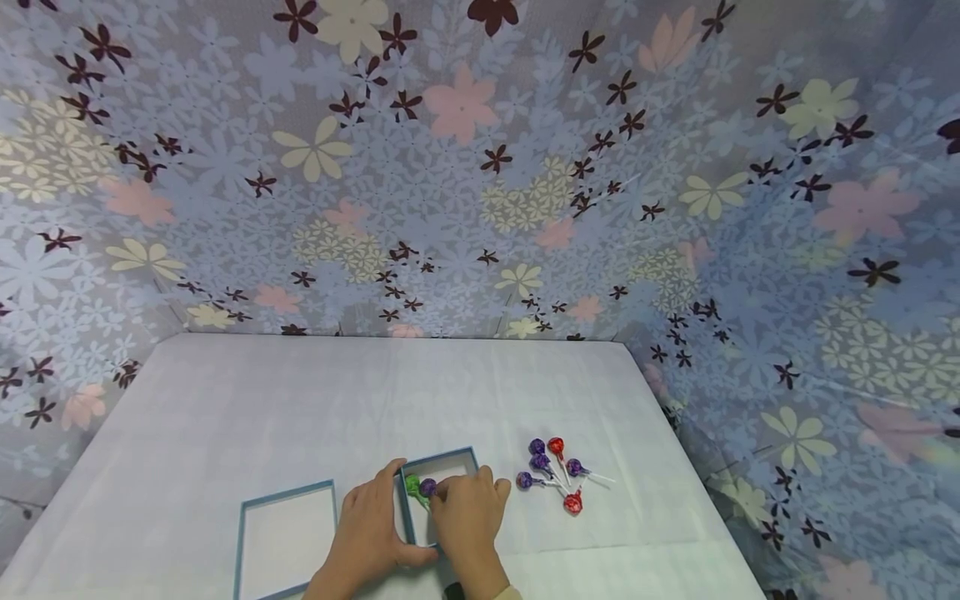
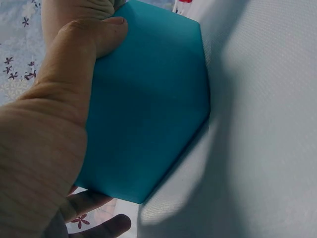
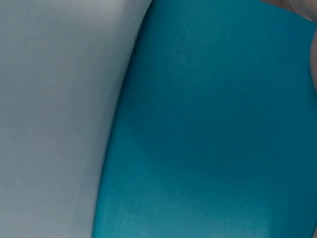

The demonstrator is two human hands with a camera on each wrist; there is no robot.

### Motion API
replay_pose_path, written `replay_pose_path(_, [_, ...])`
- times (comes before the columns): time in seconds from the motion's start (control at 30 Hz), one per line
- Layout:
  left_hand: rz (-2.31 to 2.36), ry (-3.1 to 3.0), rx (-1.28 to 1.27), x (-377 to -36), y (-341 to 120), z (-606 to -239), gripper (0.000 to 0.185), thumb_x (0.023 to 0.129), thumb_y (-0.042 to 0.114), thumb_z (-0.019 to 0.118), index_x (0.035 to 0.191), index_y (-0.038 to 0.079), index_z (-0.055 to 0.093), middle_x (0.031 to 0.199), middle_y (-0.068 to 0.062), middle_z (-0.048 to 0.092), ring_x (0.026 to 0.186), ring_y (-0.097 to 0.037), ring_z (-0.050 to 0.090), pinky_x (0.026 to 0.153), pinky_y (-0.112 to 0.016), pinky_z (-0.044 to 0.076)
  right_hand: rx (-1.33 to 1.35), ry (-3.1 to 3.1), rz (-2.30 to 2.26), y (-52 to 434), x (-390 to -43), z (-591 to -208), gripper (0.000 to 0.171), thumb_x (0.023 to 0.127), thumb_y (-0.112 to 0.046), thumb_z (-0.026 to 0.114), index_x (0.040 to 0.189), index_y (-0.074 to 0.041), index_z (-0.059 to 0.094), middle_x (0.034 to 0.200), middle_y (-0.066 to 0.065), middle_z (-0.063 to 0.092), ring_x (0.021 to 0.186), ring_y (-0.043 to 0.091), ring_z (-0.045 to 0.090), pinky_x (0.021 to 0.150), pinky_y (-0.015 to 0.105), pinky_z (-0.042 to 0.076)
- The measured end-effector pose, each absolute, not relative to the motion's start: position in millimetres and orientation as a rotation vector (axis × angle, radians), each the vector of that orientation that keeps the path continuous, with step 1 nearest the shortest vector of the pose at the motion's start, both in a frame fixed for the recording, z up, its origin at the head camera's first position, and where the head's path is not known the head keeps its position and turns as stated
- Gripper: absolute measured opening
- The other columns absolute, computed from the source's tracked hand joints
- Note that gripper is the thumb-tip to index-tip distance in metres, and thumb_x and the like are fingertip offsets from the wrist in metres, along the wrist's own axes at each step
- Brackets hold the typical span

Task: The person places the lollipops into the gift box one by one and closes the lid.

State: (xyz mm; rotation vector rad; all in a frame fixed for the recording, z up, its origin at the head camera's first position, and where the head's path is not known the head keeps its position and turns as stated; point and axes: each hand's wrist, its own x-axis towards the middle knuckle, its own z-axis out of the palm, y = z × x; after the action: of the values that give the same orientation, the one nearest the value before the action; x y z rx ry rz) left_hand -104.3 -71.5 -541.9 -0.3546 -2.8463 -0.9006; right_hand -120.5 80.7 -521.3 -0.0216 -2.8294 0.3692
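- The left hand [image 1: 371,529] grips the near left corner of a small blue box [image 1: 465,457]: thumb along the near wall, fingers curled against the left wall; the left wrist view shows the thumb [image 2: 99,34] pressed on the teal outer wall [image 2: 148,114]
- The right hand [image 1: 468,517] lies over the box's inside, fingertips bunched at a purple lollipop [image 1: 427,487]; it looks like a pinch, though whether on the head or the stick cannot be told
- A green lollipop [image 1: 412,482] lies just left of the purple one, touching or nearly so, at the box's far left inner corner
- So the purple lollipop sits right at the right hand's fingertips, toward the far left of that hand; the right hand is the nearer one
- Its stick is hidden under the hand, so the long axis cannot be told
- Loose lollipops [image 1: 551,475], purple and red, lie on the white table [image 1: 225,400] just right of the box, sticks pointing near and right
- The box's lid [image 1: 243,533] lies open side up to the left
- No brand or writing is readable; the wrappers are too small
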Motion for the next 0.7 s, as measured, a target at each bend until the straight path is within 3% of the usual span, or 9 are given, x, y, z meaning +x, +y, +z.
replay_pose_path(0.53, [-0.858,-2.848,-0.360,-105.7,-71.3,-546.1,0.134,0.046,0.082,0.082,0.148,0.006,0.037,0.132,-0.010,0.059,0.110,-0.031,0.059,0.092,-0.053,0.045,-0.014,-2.833,0.354,82.3,-121.8,-522.1,0.014,0.066,-0.025,0.083,0.057,-0.025,0.073,0.048,-0.011,0.050,0.065,0.016,0.040,0.068,0.041,0.026])
replay_pose_path(0.7, [-0.892,-2.843,-0.345,-105.2,-71.6,-546.7,0.134,0.045,0.078,0.085,0.148,0.007,0.037,0.133,-0.010,0.058,0.109,-0.032,0.059,0.093,-0.054,0.044,0.004,-2.811,0.396,84.4,-121.5,-521.1,0.007,0.066,-0.025,0.083,0.063,-0.026,0.077,0.052,-0.011,0.059,0.066,0.016,0.043,0.070,0.042,0.027])
